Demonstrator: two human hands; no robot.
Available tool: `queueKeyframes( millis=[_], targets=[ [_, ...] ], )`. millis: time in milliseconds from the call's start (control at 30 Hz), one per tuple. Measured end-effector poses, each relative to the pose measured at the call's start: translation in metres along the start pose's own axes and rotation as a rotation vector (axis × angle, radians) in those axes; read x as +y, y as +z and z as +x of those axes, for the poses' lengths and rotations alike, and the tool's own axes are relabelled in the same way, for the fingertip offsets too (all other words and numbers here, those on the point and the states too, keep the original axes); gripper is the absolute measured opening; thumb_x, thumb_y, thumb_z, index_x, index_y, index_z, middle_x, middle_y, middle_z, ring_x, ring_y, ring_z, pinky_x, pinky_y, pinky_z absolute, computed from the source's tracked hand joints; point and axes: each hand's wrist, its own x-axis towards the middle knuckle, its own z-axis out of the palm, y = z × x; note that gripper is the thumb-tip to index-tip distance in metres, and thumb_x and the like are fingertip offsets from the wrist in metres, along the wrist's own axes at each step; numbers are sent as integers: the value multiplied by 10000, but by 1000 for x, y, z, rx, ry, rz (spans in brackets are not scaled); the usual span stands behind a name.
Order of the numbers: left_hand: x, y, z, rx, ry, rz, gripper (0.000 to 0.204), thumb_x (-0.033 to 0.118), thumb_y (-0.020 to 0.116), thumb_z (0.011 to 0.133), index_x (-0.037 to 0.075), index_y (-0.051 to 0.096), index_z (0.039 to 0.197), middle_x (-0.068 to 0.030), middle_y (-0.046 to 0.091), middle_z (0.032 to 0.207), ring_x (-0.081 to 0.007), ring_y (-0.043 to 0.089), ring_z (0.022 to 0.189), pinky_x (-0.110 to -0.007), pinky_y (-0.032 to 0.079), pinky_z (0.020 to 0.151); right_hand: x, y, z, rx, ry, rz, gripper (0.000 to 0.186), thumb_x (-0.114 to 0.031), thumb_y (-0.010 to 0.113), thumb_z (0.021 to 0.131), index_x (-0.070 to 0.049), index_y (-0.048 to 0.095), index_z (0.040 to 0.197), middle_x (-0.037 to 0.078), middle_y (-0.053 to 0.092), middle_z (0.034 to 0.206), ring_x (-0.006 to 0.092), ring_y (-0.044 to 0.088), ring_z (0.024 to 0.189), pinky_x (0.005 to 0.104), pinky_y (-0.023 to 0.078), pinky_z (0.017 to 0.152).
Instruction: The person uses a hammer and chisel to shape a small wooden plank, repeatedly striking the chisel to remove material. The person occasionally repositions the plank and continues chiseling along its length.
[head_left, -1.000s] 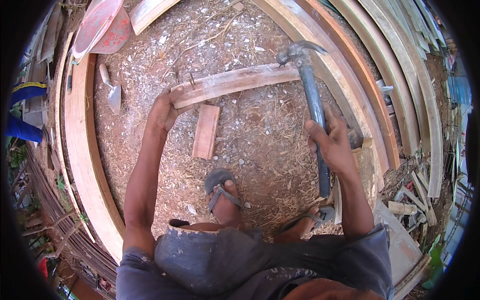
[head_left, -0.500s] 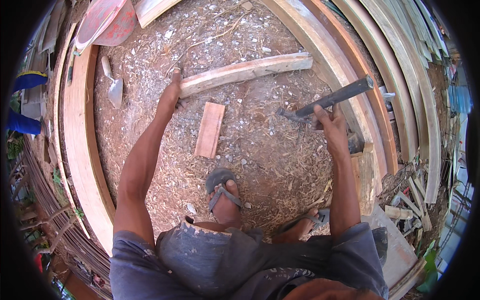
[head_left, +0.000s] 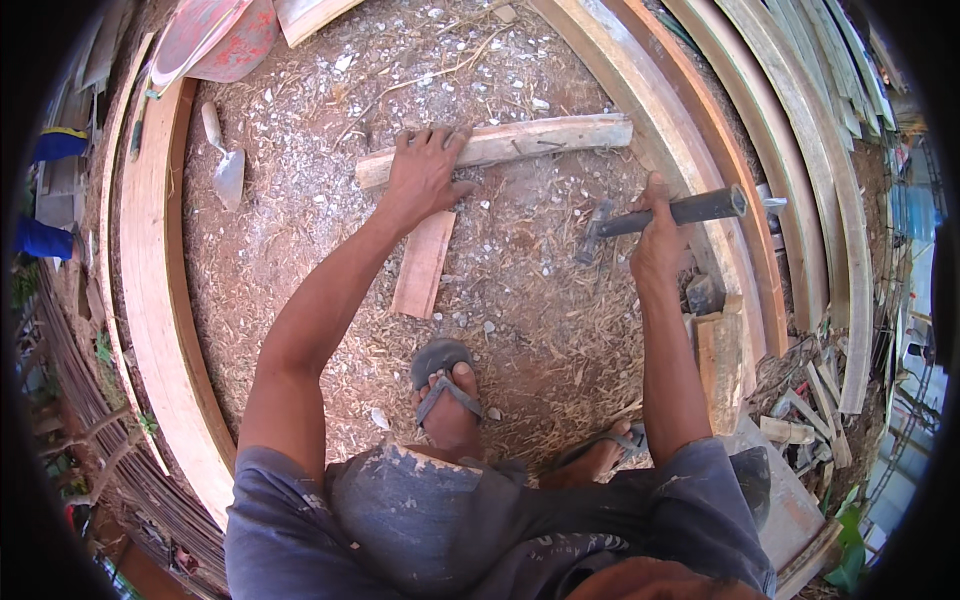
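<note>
Lays left hand [head_left: 424, 180], fingers apart, across the wooden plank [head_left: 590, 133] at twelve o'clock, near its nine-o'clock end, with two nails [head_left: 549, 144] showing on the near face. Clamps right hand [head_left: 656, 240] round a hammer [head_left: 708, 206] at two o'clock, with head toward eight. Has a short wood block [head_left: 421, 272] at six o'clock from left hand, a trowel [head_left: 229, 178] farther off at ten.

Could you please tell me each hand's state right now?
Left hand: open, resting on the wooden board.
Right hand: closed, holding the black-handled hammer.
</note>
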Motion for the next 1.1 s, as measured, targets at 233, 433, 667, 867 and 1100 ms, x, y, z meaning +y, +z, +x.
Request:
queueKeyframes(
  millis=[233, 433, 667, 867, 1100],
  targets=[
    [-46, -23, 27, -351, 28, -145, 621, 549, 647, 816, 128, 624, 1272, -135, 697, 1057, -296, 682, 925, -543, 518, 873, -72, 15, -14, -246, -172, 46, 305, -247, 725, 932, -85, 544, 748, 16, 504, 640, 111, 480, 525, 271, 391, 503],
    [-86, -6, 7, -186, 190, -105, 511, 518, 590, 886, 102, 668, 1173, -127, 678, 990, -317, 631, 980, -471, 440, 940, -132, 49, -11, -558, -105, -4, 326, -281, 706, 927, -89, 532, 730, 8, 457, 614, 120, 457, 518, 283, 391, 522],
    [-54, 3, 19, -135, -22, -6, 462, 480, 464, 988, 120, 753, 1006, -118, 665, 938, -256, 634, 953, -430, 428, 908, -101, 82, -5, -702, -231, -351, 371, -256, 748, 904, -104, 528, 646, -47, 476, 590, 52, 438, 549, 245, 316, 509],
    [-52, 19, 26, -168, -65, -22, 661, 623, 335, 999, 123, 766, 1021, -139, 707, 978, -278, 684, 934, -465, 522, 828, -89, 110, -4, -645, -359, -339, 333, -244, 746, 922, -103, 544, 698, -33, 490, 569, 63, 433, 488, 234, 315, 460],
    [-51, 12, 33, -273, -94, -83, 739, 654, 295, 1004, 77, 756, 1018, -153, 713, 1008, -274, 700, 919, -447, 557, 763, -68, 131, -11, -797, -721, -430, 349, -209, 755, 916, -109, 539, 661, -65, 465, 586, 51, 426, 531, 253, 338, 472]
  ],
)
